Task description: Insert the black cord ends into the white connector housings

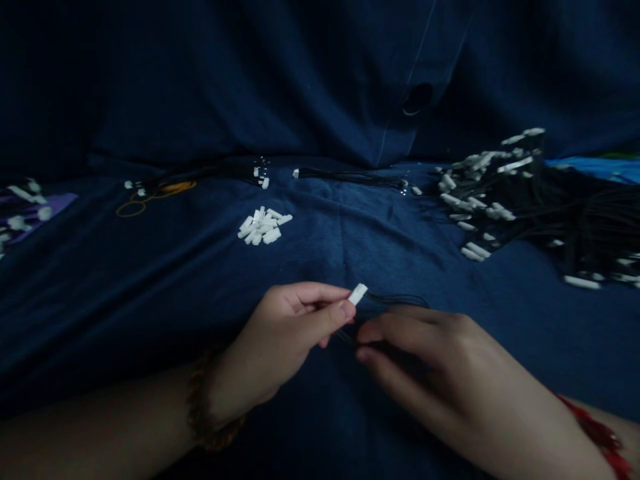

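Note:
My left hand [285, 337] pinches a small white plastic connector [358, 293] between thumb and forefinger, low in the middle of the view. My right hand [440, 373] sits just to its right with fingers closed around thin black wires [400, 299] that run toward the connector. Both hands rest over a dark blue cloth [350, 233]. A small heap of loose white connectors [263, 227] lies on the cloth beyond my left hand.
A big tangle of black wires with white connectors [525, 200] fills the right side. Two wire bundles [350, 177] lie at the back middle, with yellow rubber bands [150, 197] to their left. More white pieces [23, 210] sit at the far left edge.

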A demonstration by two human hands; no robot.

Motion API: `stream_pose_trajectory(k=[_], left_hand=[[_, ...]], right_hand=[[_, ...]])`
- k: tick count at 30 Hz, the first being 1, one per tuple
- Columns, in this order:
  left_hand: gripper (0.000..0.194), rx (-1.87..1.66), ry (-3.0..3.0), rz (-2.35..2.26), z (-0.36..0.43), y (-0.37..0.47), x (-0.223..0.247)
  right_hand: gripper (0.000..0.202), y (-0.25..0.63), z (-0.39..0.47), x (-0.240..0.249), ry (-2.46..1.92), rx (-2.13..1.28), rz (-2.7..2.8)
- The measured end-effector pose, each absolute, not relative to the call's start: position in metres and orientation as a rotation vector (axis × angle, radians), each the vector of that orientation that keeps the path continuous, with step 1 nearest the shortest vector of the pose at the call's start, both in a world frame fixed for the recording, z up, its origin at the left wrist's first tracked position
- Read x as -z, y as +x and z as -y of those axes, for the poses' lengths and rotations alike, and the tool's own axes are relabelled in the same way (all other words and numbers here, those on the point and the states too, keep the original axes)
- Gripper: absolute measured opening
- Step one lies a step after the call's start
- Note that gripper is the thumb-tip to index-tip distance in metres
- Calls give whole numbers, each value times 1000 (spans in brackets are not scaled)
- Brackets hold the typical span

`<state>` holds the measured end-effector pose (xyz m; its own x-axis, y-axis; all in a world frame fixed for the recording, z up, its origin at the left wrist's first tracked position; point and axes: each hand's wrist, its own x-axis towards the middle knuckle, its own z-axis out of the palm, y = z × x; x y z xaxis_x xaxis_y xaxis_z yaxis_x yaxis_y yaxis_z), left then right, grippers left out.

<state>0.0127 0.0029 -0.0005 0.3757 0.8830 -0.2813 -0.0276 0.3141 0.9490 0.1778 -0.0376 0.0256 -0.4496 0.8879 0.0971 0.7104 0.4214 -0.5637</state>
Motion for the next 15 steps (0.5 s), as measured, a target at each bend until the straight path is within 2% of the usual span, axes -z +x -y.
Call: stream_pose_trajectory(k=[6, 15], left_hand=[[14, -770, 1111, -1026, -3, 14, 0], [15, -767, 1132, -1052, -4, 16, -1]], right_hand=[[16, 178, 29, -31, -1334, -1011, 2148], [13, 171, 28, -26, -1358, -719, 2238]])
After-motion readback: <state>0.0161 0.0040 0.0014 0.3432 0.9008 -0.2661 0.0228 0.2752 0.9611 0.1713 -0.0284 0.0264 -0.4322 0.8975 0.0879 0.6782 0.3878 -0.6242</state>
